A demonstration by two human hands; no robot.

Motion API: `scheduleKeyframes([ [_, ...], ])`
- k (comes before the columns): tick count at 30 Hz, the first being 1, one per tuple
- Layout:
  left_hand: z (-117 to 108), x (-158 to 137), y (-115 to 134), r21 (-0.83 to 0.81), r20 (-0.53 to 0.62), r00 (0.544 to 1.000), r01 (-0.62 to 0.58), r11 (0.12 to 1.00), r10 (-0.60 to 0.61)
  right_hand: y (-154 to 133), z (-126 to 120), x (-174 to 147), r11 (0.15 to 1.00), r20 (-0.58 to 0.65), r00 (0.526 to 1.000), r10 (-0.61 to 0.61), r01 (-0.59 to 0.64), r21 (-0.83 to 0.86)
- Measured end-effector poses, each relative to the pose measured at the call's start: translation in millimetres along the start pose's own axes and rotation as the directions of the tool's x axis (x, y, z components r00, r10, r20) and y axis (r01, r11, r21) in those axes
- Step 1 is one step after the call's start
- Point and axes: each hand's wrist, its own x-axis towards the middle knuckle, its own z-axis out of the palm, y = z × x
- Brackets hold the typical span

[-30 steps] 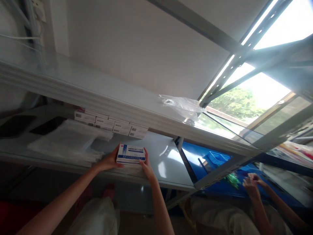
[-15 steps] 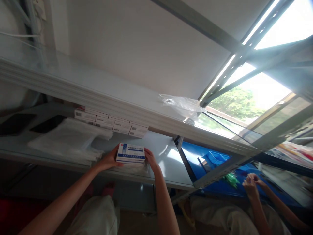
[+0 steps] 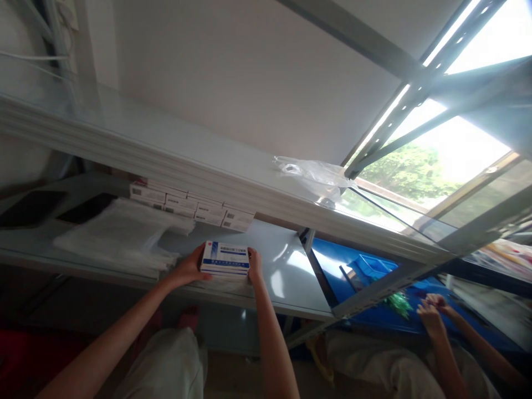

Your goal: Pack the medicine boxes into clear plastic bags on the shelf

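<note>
A small stack of blue-and-white medicine boxes (image 3: 225,258) is held between my two hands at the front of the lower shelf. My left hand (image 3: 192,267) grips its left end, with the thumb low along the front. At the right end, my right hand (image 3: 255,267) is closed on the stack. Some clear plastic shows beneath the boxes; whether it wraps them I cannot tell. To the left lies a pile of clear plastic bags (image 3: 118,235). Behind it, a row of white boxes (image 3: 189,205) stands along the back of the shelf.
Two dark flat devices (image 3: 31,209) lie at the shelf's left. The upper shelf (image 3: 174,133) overhangs the back, carrying a crumpled plastic bag (image 3: 313,173). Past a metal post at right, a co-worker's hands (image 3: 433,311) are over a blue table with a blue tray (image 3: 374,267).
My right hand has closed in more tightly against the right end of the stack. The view has shifted slightly; the boxes stay in nearly the same place.
</note>
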Motion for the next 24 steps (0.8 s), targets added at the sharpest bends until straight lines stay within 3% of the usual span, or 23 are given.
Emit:
scheduleKeyframes([
  [3, 0, 1, -4, -0.021, 0.009, 1.000, -0.018, 1.000, 0.018, 0, -2, -16, 0.991, -0.032, 0.998, -0.058, 0.053, -0.124],
  [6, -1, 1, -7, -0.030, 0.009, 0.999, -0.052, 0.998, 0.052, 2, -11, -31, 0.971, -0.104, 0.993, -0.055, 0.029, -0.237],
  [8, -2, 1, -6, -0.023, 0.014, 0.998, -0.064, 0.998, 0.065, -1, -20, -37, 0.984, -0.144, 0.989, -0.013, -0.012, -0.175],
  [10, -3, 1, -5, -0.025, 0.021, 0.998, -0.066, 0.998, 0.066, -10, -30, -38, 1.000, -0.148, 0.989, -0.002, 0.004, 0.009],
  [13, -3, 0, -3, -0.049, 0.022, 0.998, -0.050, 0.998, 0.051, -35, -37, -34, 0.936, -0.064, 0.995, -0.073, 0.090, 0.341],
  [15, -2, -1, -4, -0.061, 0.030, 0.999, -0.036, 0.997, 0.038, -50, -33, -32, 0.883, 0.071, 0.987, -0.143, 0.095, 0.459],
  [18, -2, -2, -4, -0.042, 0.029, 0.999, -0.018, 0.999, 0.019, -58, -23, -34, 0.866, 0.233, 0.958, -0.167, 0.029, 0.499],
  [24, -3, -4, 6, 0.123, 0.039, 0.998, -0.049, 0.991, 0.044, -38, -16, -46, 0.821, 0.346, 0.925, -0.158, -0.071, 0.566],
])
